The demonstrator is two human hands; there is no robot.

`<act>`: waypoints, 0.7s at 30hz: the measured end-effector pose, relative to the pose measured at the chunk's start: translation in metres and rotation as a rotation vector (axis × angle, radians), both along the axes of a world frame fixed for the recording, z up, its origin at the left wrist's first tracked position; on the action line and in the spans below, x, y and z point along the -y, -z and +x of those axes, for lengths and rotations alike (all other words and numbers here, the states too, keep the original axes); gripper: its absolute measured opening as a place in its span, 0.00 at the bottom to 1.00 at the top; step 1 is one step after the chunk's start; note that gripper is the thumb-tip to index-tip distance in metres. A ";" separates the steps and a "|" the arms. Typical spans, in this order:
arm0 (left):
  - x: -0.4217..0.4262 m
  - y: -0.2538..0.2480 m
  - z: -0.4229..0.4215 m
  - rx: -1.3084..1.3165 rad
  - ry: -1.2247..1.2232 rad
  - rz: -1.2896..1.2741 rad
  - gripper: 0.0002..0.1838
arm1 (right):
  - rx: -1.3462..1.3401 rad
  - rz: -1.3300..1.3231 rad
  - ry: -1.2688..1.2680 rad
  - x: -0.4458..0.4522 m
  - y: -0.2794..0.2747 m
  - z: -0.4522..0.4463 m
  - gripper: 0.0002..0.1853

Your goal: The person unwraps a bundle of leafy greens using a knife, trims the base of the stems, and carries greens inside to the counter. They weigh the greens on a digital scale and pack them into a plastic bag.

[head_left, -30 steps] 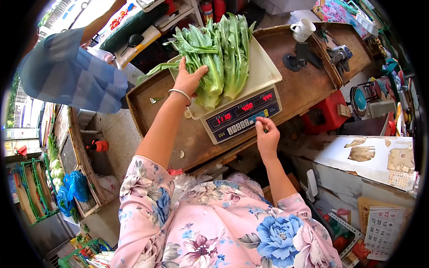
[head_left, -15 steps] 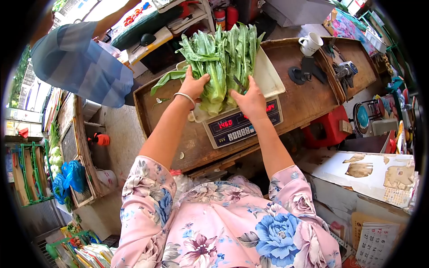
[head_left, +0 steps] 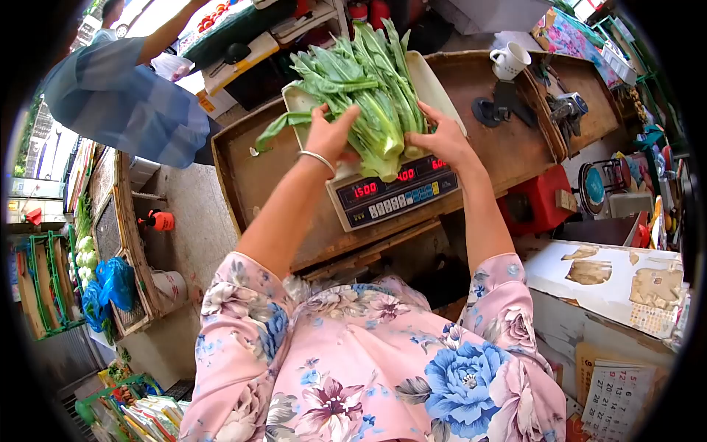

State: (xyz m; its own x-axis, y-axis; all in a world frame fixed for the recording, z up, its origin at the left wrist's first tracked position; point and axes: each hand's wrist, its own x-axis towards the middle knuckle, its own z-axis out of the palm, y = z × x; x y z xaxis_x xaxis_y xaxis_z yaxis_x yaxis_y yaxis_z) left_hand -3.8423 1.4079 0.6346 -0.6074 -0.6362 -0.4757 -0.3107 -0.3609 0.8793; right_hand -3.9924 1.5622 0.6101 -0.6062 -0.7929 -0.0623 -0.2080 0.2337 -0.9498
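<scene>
A bunch of long-leaf lettuce (head_left: 372, 110) lies in the pale tray (head_left: 449, 121) of a digital scale (head_left: 394, 197), its pale cut stems pointing toward me. The stems partly cover the red digits; the left readout looks like 1.500. My left hand (head_left: 330, 136), with a bangle at the wrist, grips the bunch from the left side, its fingertips partly hidden by leaves. My right hand (head_left: 443, 140) holds the right side near the stem ends, thumb on the stalk. A loose leaf (head_left: 280, 129) hangs over the tray's left edge.
The scale stands on a wooden counter with raised edges (head_left: 250, 158). A white mug (head_left: 509, 60) and a black stand (head_left: 508, 107) are on its right part. Across the counter, at left, a person (head_left: 129, 99) reaches out. A red stool (head_left: 541, 199) stands at right.
My hands have drawn the lettuce stems together and slightly forward over the display. My right hand has shifted right, around the bunch. The left readout went from about 1.460 to 1.500.
</scene>
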 end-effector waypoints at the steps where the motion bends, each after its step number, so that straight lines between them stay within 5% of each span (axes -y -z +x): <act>1: 0.010 0.012 -0.001 0.006 -0.032 -0.072 0.36 | -0.073 0.045 0.019 0.001 0.000 0.002 0.41; 6: 0.064 0.017 0.004 0.183 0.023 -0.299 0.23 | -0.254 0.012 0.141 -0.014 0.010 0.017 0.38; 10: 0.095 0.028 -0.009 0.094 -0.014 -0.283 0.24 | -0.067 -0.187 0.587 -0.056 0.024 0.048 0.18; 13: 0.095 0.022 -0.020 -0.007 0.066 -0.135 0.27 | 0.053 -0.096 0.524 -0.086 0.034 0.093 0.15; 17: 0.106 0.027 -0.022 0.017 0.119 -0.110 0.24 | -0.467 0.071 0.256 -0.109 0.070 0.147 0.08; 21: 0.113 0.006 -0.003 0.088 0.179 -0.024 0.18 | -0.610 0.152 0.023 -0.108 0.065 0.165 0.09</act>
State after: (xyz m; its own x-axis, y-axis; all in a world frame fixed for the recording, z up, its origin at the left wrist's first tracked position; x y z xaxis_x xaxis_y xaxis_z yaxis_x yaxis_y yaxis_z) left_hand -3.8452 1.2947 0.6286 -0.6689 -0.5335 -0.5176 -0.4439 -0.2718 0.8539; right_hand -3.8275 1.6702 0.5454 -0.5851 -0.7885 0.1894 -0.6952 0.3675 -0.6178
